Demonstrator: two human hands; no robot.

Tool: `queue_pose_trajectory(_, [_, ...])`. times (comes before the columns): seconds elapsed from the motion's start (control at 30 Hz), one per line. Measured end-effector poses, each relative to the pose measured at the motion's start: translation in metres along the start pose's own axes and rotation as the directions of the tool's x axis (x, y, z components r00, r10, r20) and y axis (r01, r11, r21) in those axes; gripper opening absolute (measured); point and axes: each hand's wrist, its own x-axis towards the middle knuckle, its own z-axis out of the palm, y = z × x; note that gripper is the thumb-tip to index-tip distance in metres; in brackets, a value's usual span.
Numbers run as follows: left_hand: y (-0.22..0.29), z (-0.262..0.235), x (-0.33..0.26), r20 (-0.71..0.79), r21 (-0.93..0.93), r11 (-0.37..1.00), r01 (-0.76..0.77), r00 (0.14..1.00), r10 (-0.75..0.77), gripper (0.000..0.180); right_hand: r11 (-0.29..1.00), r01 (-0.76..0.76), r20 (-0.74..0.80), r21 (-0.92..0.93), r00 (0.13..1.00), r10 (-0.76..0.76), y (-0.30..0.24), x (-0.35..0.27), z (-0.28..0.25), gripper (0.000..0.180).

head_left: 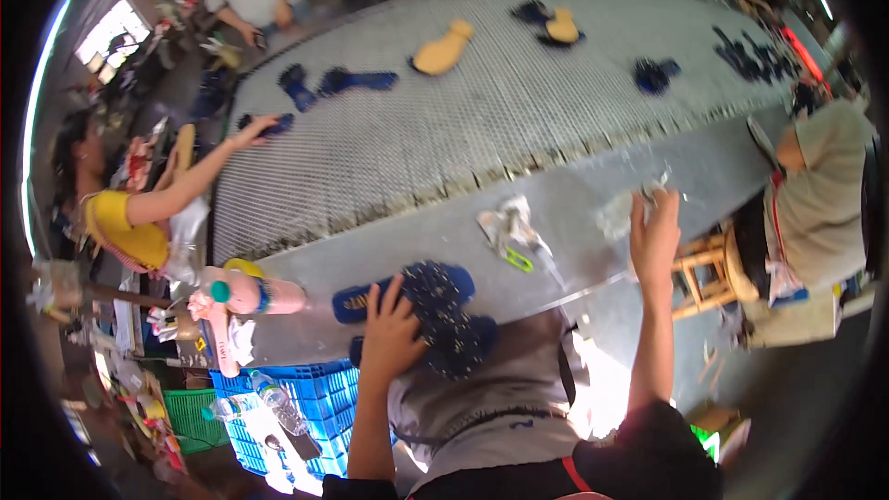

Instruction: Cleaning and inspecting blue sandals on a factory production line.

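My left hand (389, 329) lies on a dark blue shoe sole (444, 315) at the near edge of the metal table (574, 194). A second dark blue sole (356, 301) lies just left of that hand. My right hand (653, 236) reaches out over the table and holds a crumpled clear plastic wrap (630, 208). Another crumpled wrap with a green bit (509, 231) lies between my hands.
A wire mesh conveyor (444, 120) beyond the table carries tan soles (443, 51) and blue soles (356, 81). A person in yellow (130, 222) reaches onto it from the left. A seated person (820, 204) is at right. A pink bottle (255, 294) and blue crates (306, 407) stand at left.
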Motion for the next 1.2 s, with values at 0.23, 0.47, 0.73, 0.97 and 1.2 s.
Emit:
queue_pose_trajectory(0.23, [0.004, -0.007, -0.013, 0.01, 0.004, 1.0, -0.015, 1.0, 0.015, 0.027, 0.153, -0.353, 0.097, 0.923, 0.598, 0.795, 0.095, 0.008, 0.025, 0.029])
queue_pose_trajectory(0.47, [0.005, -0.007, -0.007, -0.003, 0.034, 0.999, -0.02, 1.0, 0.02, 0.031, 0.433, -0.365, 0.055, 0.824, 0.812, 0.581, 0.078, 0.024, 0.014, 0.024])
queue_pose_trajectory(0.73, [0.001, -0.006, -0.007, -0.025, -0.001, 1.0, -0.028, 0.999, 0.028, 0.033, 0.949, 0.235, 0.107, 0.21, 0.959, -0.261, -0.012, 0.019, 0.004, 0.025])
queue_pose_trajectory(0.97, [0.001, -0.002, -0.007, -0.063, -0.026, 0.999, -0.042, 0.997, 0.04, 0.039, 0.956, 0.225, 0.166, 0.188, 0.952, -0.257, -0.012, 0.029, -0.011, 0.026])
queue_pose_trajectory(1.2, [0.011, -0.006, -0.02, -0.027, -0.012, 0.999, -0.032, 0.999, 0.032, 0.036, 0.967, 0.221, 0.086, 0.125, 0.969, -0.232, -0.053, -0.011, -0.046, 0.026])
